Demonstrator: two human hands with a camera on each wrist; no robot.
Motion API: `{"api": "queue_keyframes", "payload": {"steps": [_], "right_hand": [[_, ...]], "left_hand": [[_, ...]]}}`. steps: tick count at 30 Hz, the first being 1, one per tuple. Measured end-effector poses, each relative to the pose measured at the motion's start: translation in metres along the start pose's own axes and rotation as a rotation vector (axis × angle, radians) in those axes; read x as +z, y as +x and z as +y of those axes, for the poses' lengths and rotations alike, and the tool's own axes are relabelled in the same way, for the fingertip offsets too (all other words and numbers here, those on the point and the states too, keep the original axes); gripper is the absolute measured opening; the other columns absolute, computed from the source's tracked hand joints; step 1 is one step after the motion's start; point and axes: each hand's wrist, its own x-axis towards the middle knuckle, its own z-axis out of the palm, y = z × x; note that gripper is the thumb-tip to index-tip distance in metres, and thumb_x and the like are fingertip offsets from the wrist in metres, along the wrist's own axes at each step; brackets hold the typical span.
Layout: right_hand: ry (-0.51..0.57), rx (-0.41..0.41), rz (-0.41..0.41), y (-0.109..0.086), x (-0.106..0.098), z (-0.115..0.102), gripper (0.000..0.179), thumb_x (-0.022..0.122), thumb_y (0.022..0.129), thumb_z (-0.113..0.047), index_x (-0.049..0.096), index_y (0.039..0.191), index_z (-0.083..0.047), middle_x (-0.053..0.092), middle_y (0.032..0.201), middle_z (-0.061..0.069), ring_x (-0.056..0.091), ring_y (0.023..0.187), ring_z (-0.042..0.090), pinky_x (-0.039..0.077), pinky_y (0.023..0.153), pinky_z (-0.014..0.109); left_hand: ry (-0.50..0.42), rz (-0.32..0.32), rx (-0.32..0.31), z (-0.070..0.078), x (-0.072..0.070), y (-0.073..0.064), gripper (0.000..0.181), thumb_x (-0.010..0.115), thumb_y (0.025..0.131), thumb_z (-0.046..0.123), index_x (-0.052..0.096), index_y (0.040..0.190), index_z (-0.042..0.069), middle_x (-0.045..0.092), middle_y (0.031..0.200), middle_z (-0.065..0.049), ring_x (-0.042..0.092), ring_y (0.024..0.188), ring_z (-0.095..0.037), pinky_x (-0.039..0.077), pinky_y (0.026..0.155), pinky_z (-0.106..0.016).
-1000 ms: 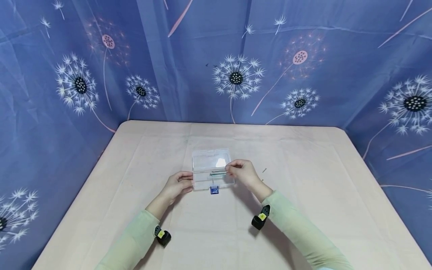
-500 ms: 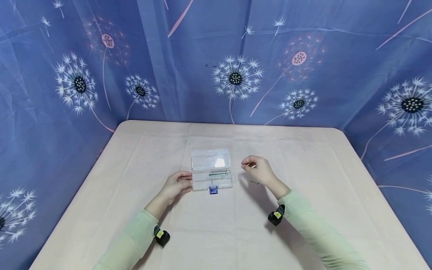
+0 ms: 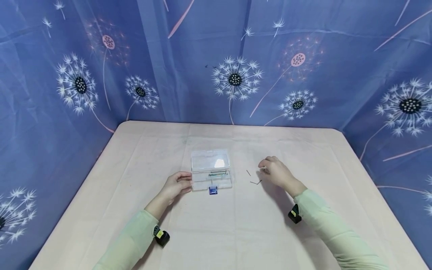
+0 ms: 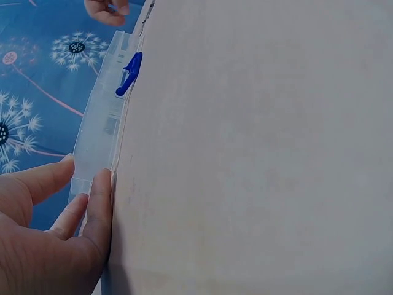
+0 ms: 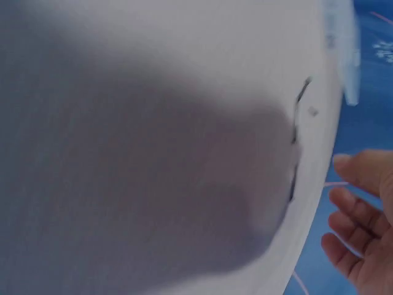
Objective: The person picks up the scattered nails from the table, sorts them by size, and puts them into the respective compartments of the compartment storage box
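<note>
In the head view a clear plastic box [image 3: 202, 184] lies with its lid [image 3: 204, 159] folded back and a blue latch [image 3: 213, 190] at its front. Several thin nails [image 3: 217, 173], some greenish, lie in the rear compartment. My left hand [image 3: 173, 189] holds the box's left end, thumb and fingers on either side of the corner in the left wrist view. To the right my right hand [image 3: 278, 173] hovers low over the table, its fingers loosely curled with nothing seen between them. Three thin dark nails, among them one nail [image 3: 248, 173], lie between it and the box.
A pale cloth covers the table [image 3: 202, 232]. Blue dandelion-print curtains [image 3: 189, 75] stand behind it and along both sides. Each wrist carries a black camera, such as the left wrist camera [image 3: 162, 237].
My right hand has moved from the box's right end out to the right, above the loose nails, uncovering them. The left hand stays on the box.
</note>
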Motion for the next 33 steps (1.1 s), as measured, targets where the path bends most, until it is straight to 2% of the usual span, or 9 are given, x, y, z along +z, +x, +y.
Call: {"api": "queue_keyframes", "payload": {"steps": [2,5,10,15,20,25,30,33], "right_hand": [[-0.059,-0.055,-0.009,-0.002,0.001,0.005,0.013,0.072,0.077,-0.001,0.068,0.089,-0.001,0.065,0.088,0.011,0.056,0.083,0.027,0.054,0.077,0.042],[-0.085,-0.087,-0.049,-0.002,0.001,0.01,0.013,0.073,0.076,0.0,0.069,0.088,-0.003,0.064,0.085,0.008,0.055,0.079,0.023,0.053,0.072,0.039],[-0.054,-0.056,-0.136,0.001,-0.001,0.015,0.014,0.072,0.076,0.003,0.069,0.087,-0.005,0.061,0.081,0.005,0.053,0.078,0.02,0.052,0.071,0.037],[-0.038,-0.035,-0.195,0.005,-0.003,0.021,0.012,0.069,0.078,0.003,0.068,0.084,-0.007,0.059,0.08,0.003,0.052,0.078,0.02,0.051,0.071,0.036],[-0.032,-0.043,-0.213,0.006,-0.002,0.028,0.012,0.065,0.079,0.004,0.067,0.081,-0.008,0.06,0.081,0.002,0.055,0.082,0.024,0.052,0.076,0.04],[-0.077,-0.093,-0.223,0.007,0.0,0.027,0.011,0.064,0.08,0.004,0.067,0.08,-0.007,0.062,0.084,0.004,0.058,0.084,0.027,0.053,0.08,0.042],[-0.151,-0.135,-0.207,0.008,0.002,0.026,0.016,0.066,0.078,0.001,0.057,0.07,-0.01,0.056,0.077,0.001,0.054,0.077,0.023,0.051,0.069,0.035],[-0.171,-0.125,-0.203,0.006,0.004,0.026,0.02,0.065,0.078,0.0,0.052,0.069,-0.011,0.054,0.076,0.001,0.051,0.076,0.022,0.047,0.065,0.032]], "left_hand": [[-0.006,0.001,0.0,0.0,0.0,0.0,0.039,0.057,0.087,-0.005,0.048,0.126,-0.01,0.054,0.121,-0.025,0.06,0.088,-0.012,0.059,0.082,-0.03],[-0.015,0.003,0.0,0.0,0.001,0.0,0.04,0.057,0.087,-0.005,0.048,0.125,-0.011,0.055,0.119,-0.024,0.06,0.086,-0.011,0.059,0.079,-0.027],[-0.036,-0.013,0.008,0.0,-0.001,-0.002,0.041,0.057,0.087,-0.005,0.046,0.126,-0.013,0.054,0.12,-0.026,0.06,0.086,-0.01,0.059,0.078,-0.025],[-0.043,-0.01,0.009,-0.001,-0.002,0.0,0.04,0.057,0.087,-0.004,0.047,0.125,-0.012,0.056,0.118,-0.023,0.06,0.085,-0.01,0.059,0.076,-0.025],[-0.043,0.001,0.004,-0.002,0.0,0.0,0.039,0.058,0.086,-0.005,0.049,0.124,-0.011,0.057,0.116,-0.021,0.06,0.084,-0.009,0.059,0.075,-0.024],[-0.042,0.008,0.004,-0.002,0.0,0.0,0.039,0.058,0.085,-0.006,0.049,0.123,-0.012,0.057,0.116,-0.022,0.06,0.082,-0.009,0.059,0.074,-0.023],[-0.035,0.015,0.002,-0.002,0.001,0.002,0.039,0.058,0.085,-0.006,0.05,0.123,-0.011,0.057,0.116,-0.022,0.06,0.083,-0.008,0.059,0.075,-0.023],[-0.035,0.019,-0.002,-0.002,0.002,0.002,0.039,0.058,0.085,-0.007,0.05,0.123,-0.012,0.057,0.115,-0.022,0.06,0.082,-0.009,0.059,0.074,-0.024]]}}
